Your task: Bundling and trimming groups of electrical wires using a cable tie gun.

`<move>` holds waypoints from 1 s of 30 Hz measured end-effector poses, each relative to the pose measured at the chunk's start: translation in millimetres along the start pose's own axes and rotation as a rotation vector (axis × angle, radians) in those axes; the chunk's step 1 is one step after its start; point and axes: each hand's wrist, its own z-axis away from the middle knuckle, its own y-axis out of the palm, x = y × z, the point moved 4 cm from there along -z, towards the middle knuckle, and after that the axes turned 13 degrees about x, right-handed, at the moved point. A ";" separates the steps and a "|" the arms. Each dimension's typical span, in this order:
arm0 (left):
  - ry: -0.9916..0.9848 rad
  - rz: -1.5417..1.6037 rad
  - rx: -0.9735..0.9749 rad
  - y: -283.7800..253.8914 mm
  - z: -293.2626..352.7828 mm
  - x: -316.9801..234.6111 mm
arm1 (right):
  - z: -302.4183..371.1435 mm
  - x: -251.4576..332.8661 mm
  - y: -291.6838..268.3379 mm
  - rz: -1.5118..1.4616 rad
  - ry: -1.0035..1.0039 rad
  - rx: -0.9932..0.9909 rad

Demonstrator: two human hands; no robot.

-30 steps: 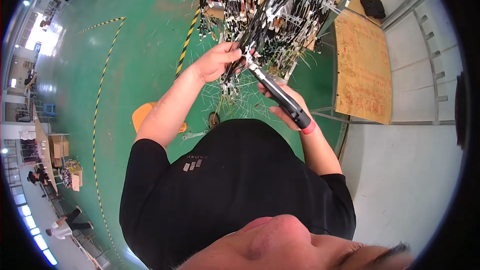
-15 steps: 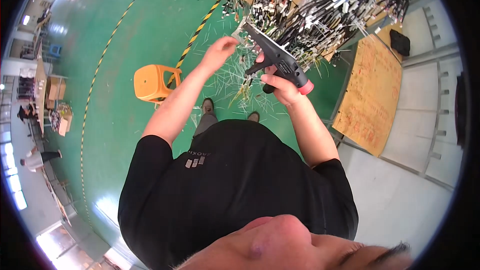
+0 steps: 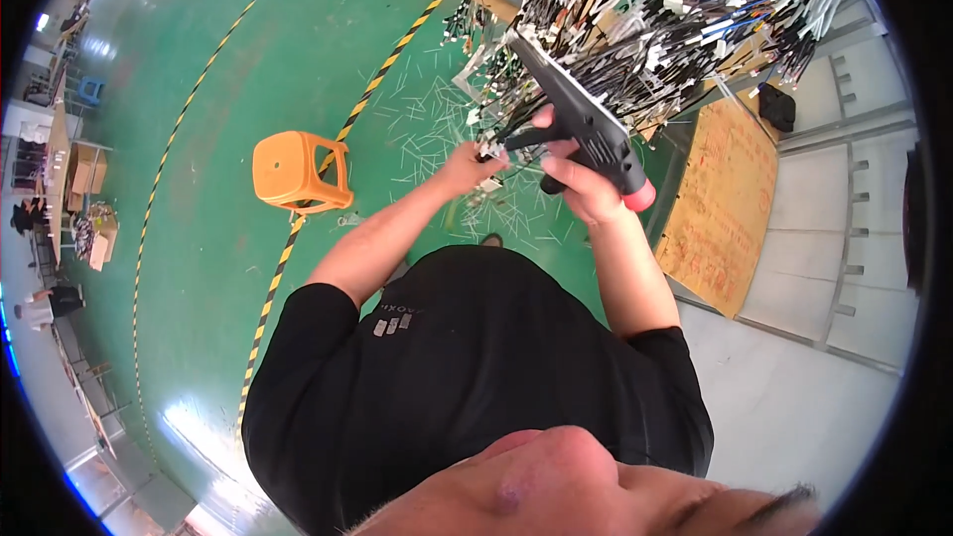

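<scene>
Tool [image 3: 581, 124], black and pistol-shaped with a red butt end, gripped in the right hand [image 3: 581, 184], fingers wrapped round the handle, nose aimed up and left into a dense mass of wires [image 3: 675, 30]. Left hand [image 3: 467, 167] just beside the tool's underside, fingers pinched narrow around something small among the loose wire ends; what exactly, too small to tell. Wires black and white, with many pale connectors, spread over a tilted board that fills the upper right and hides most of what lies behind it. Hanging strands crossing in front of both hands and partly blocking the view of the left fingertips. Below the wires, green floor [image 3: 199, 238] strewn with short pale offcuts [image 3: 427, 109], thickest right under the work. Orange stool [image 3: 295, 171] standing on the floor to the left, well apart from the hands, beside a yellow-and-black stripe [image 3: 298, 238] running diagonally across the floor. Brown cardboard sheet [image 3: 720, 203] lying to the right, near the right forearm, next to a pale panelled wall. Small dark object [image 3: 776, 107] above the cardboard. Black shirt [image 3: 467, 387] filling the lower middle and covering the floor nearest the feet. Far left, at the rim, boxes [image 3: 84, 174] and another person [image 3: 40, 306], well away.
</scene>
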 end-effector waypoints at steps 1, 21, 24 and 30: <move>-0.104 -0.106 0.091 -16.9 8.2 -5.0 | 10.3 0.6 -2.2 0.205 -0.006 -0.036; 0.097 -0.152 0.379 -75.2 110.5 -138.7 | 37.1 -57.6 177.6 1.749 0.189 -0.329; 0.192 -0.133 0.397 -77.4 114.2 -143.1 | 46.7 -63.3 176.6 1.609 0.128 -0.334; 0.004 0.076 0.381 -92.6 116.0 -139.7 | 88.3 -47.6 145.1 1.224 -0.067 -0.430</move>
